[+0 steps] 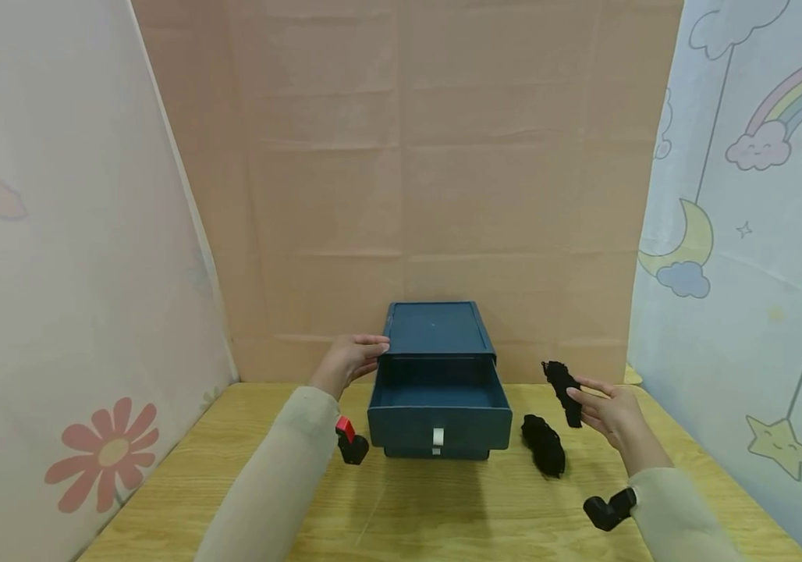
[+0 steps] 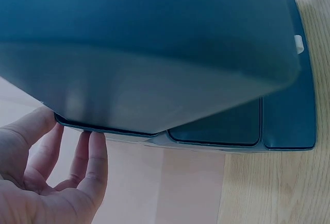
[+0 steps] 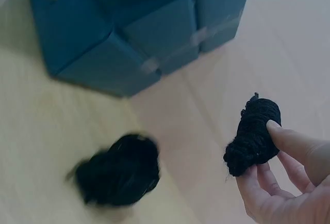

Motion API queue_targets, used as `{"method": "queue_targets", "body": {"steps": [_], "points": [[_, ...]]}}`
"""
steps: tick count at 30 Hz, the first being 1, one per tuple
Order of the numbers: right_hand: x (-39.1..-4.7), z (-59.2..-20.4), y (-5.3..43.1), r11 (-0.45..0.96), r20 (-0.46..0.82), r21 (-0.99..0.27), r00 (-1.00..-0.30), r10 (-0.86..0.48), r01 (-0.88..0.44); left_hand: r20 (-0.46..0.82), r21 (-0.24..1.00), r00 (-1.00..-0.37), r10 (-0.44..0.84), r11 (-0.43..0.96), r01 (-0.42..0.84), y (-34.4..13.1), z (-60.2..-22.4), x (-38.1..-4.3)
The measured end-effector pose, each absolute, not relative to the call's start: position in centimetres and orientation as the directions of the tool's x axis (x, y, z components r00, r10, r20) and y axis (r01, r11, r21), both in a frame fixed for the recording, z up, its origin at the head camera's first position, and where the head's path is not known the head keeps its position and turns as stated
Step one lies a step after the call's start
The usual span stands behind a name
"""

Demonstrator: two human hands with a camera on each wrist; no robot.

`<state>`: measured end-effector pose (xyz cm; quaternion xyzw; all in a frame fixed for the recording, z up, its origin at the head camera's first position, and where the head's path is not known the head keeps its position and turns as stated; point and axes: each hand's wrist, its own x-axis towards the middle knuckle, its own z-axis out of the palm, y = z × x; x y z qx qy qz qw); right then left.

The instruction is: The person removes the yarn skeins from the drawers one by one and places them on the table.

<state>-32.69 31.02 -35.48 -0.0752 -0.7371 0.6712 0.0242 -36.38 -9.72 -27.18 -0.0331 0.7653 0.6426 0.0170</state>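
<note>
A dark blue drawer cabinet (image 1: 436,328) stands at the table's far middle, its upper drawer (image 1: 439,428) pulled out toward me. My left hand (image 1: 350,361) grips the cabinet's upper left front edge, the fingertips right at the rim in the left wrist view. Raised to the right of the cabinet, my right hand (image 1: 610,414) pinches a bundle of black yarn (image 1: 564,393) between thumb and fingers. A second black yarn bundle (image 1: 544,446) lies on the table, between the drawer and my right hand.
The wooden table (image 1: 232,476) runs back to a tan cloth backdrop (image 1: 317,195). Patterned curtains (image 1: 731,328) border it on both sides. A white tab (image 1: 438,436) sits on the drawer front, and a lower drawer front shows beneath it.
</note>
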Motion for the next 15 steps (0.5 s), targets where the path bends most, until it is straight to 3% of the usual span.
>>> {"method": "queue_targets", "body": {"steps": [15], "points": [[-32.3,-41.3,33.0,0.137,-0.142,-0.974,-0.956,0.256,0.182,-0.074,0.987,-0.997,-0.038,0.143,-0.079,-9.7,-27.3,-36.2]]}}
